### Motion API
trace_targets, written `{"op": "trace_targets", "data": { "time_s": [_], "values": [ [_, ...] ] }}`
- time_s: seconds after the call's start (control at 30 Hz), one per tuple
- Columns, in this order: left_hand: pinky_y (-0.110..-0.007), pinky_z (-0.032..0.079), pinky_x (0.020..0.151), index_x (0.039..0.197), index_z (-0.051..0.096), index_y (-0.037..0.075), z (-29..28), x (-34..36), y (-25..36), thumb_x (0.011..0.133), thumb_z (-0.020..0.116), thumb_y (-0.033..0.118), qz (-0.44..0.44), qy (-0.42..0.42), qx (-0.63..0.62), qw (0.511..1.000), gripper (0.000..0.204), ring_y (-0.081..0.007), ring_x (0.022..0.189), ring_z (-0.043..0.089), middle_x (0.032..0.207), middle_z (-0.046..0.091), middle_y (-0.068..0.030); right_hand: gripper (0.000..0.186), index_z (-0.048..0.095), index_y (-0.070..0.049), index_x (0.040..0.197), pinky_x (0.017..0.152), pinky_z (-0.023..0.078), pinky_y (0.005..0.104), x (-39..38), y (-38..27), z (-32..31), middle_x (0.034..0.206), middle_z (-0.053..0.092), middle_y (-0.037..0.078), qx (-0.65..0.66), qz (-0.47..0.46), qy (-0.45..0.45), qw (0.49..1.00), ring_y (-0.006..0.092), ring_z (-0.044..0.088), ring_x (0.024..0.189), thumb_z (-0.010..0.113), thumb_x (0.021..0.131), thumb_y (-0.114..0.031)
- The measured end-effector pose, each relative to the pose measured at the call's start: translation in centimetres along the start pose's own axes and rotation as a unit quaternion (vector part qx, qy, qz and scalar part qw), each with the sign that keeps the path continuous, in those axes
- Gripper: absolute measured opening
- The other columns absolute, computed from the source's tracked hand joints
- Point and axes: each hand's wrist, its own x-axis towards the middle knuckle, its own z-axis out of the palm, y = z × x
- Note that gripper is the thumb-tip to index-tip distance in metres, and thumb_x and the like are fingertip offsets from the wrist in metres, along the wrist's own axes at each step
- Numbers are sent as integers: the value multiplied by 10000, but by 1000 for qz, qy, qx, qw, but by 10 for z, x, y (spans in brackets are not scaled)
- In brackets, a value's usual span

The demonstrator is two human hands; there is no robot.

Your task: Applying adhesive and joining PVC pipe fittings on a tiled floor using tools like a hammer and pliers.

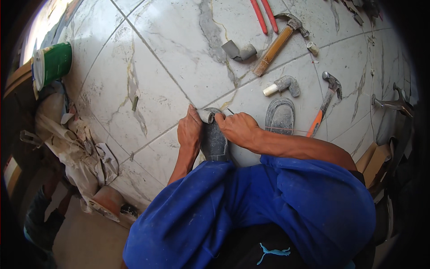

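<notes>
Gripping a short grey pipe piece (207,116) from both sides, the left hand (189,131) and the right hand (237,127) meet over the toe of a dark sandal (214,142) worn on the person's foot. Both hands are closed around the piece, the left fingers curled at its left end and the right fingertips pinched at its right end; a thin sliver of something juts from the right fingers, too small to identify. The piece sits low, just above the marble-patterned floor tiles (179,49), near a tile joint.

Just right of the right hand lies a second sandal (280,116), sole up. Beyond it, a grey elbow fitting with a white stub (283,85) and a second grey elbow fitting (239,51) rest on the tiles. A wooden-handled claw hammer (277,42) lies between them, and an orange-handled hammer (326,103) lies to the right. Two red rods (264,15) are cut off by the upper edge.

At far left, a green and white can (53,63) lies on its side, lid end facing the viewer; its contents cannot be seen. Below it, crumpled paper sacking (76,148) is heaped. Blue shorts (251,210) cover the knees and hide the floor beneath. A metal tool (394,104) at the right rim is distorted and hard to make out.
</notes>
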Motion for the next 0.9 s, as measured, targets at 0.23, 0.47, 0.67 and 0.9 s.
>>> {"op": "trace_targets", "data": {
  "time_s": [0.23, 0.47, 0.67, 0.9],
  "values": [
    [-532, 475, 613, 940, 658, 26, 4, -2, 4, 983, 197, 420, 15, 15, 9, 1000, 608, -479, 676, 584, 693, 597, -289, 92, 460, -14, 874, 462, 512, 370, -4, -2, -2, 584, 617, 137, 45, 34, 4, 998, 269, 650, 539, 488, 811, -75],
    [-531, 482, 634, 969, 661, 32, 0, -2, 2, 982, 184, 429, -13, -10, 18, 1000, 621, -475, 704, 593, 707, 603, -290, 92, 451, -15, 883, 470, 511, 390, -9, 3, -5, 590, 608, 161, 58, 28, -3, 998, 300, 637, 535, 475, 820, -79],
    [-526, 487, 667, 977, 660, 27, -1, -5, 12, 981, 167, 436, -57, -19, -7, 998, 641, -482, 741, 593, 755, 610, -298, 101, 474, 10, 877, 515, 530, 379, -2, 3, -2, 675, 638, 186, 72, 30, -16, 997, 304, 666, 623, 474, 825, -76],
    [-530, 481, 649, 988, 654, 28, 3, -8, 7, 984, 187, 417, -13, 7, 12, 1000, 608, -486, 717, 588, 734, 604, -301, 117, 436, 7, 916, 502, 503, 445, -10, 5, -2, 615, 595, 198, 102, 39, -13, 994, 362, 630, 584, 447, 831, -73]
  ]
}}
